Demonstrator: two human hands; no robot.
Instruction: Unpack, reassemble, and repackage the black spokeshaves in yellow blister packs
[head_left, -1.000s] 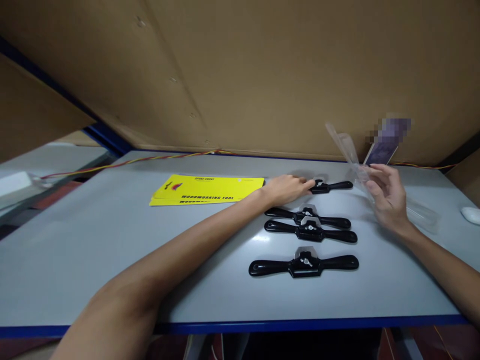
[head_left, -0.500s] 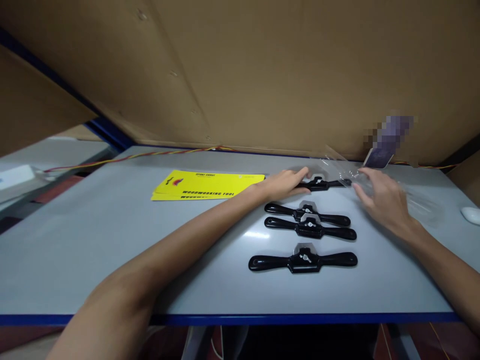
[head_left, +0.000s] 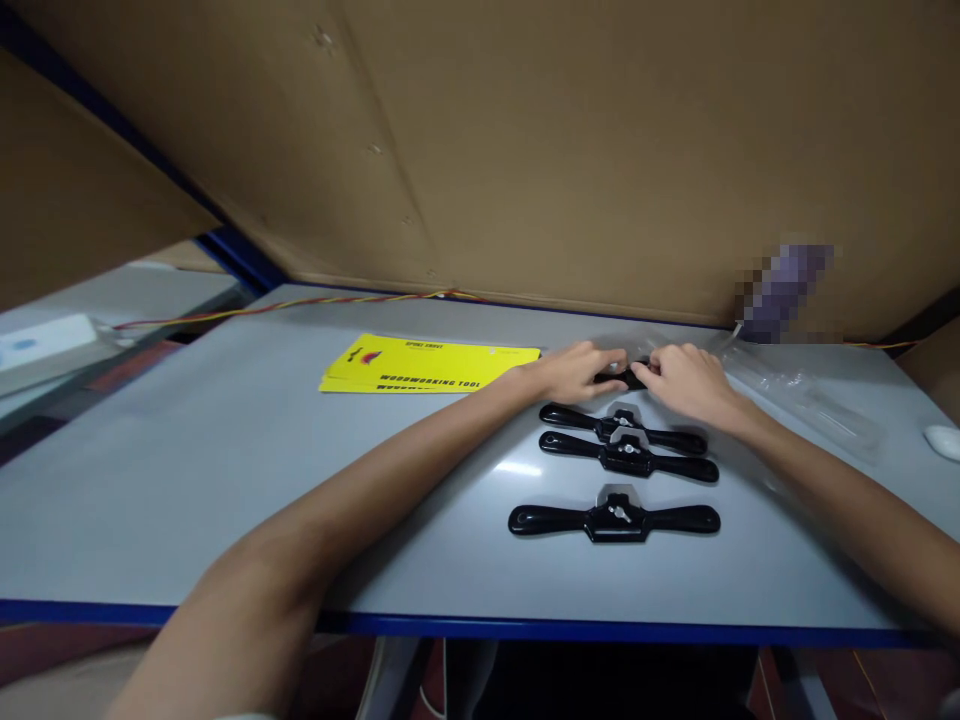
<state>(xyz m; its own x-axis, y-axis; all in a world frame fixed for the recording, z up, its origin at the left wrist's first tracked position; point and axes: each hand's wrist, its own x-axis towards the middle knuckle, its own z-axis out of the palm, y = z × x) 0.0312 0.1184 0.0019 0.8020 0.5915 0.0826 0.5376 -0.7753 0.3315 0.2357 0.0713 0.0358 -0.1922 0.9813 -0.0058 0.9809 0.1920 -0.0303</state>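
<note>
Head camera shows a brown wall (head_left: 525, 150) behind a gray desk (head_left: 225, 460). Yellow cards (head_left: 435, 365) lie in a pile on the left, and the left arm reaches past their right corner. Three black tools (head_left: 626, 462) lie one below another in front of the hands. On the right, a clear plastic bag (head_left: 817, 400) lies near a purple thing (head_left: 784, 295) (too blurry to name). One more black tool (head_left: 630, 380) is at the back, between the left hand (head_left: 581, 370) and the right hand (head_left: 686, 378), which hide most of it. Both arms stretch forward, fingers bent and nearly meeting. The left finger and thumb are a little apart around it; the right thumb is by its middle. I can't tell how tight either grip is.
</note>
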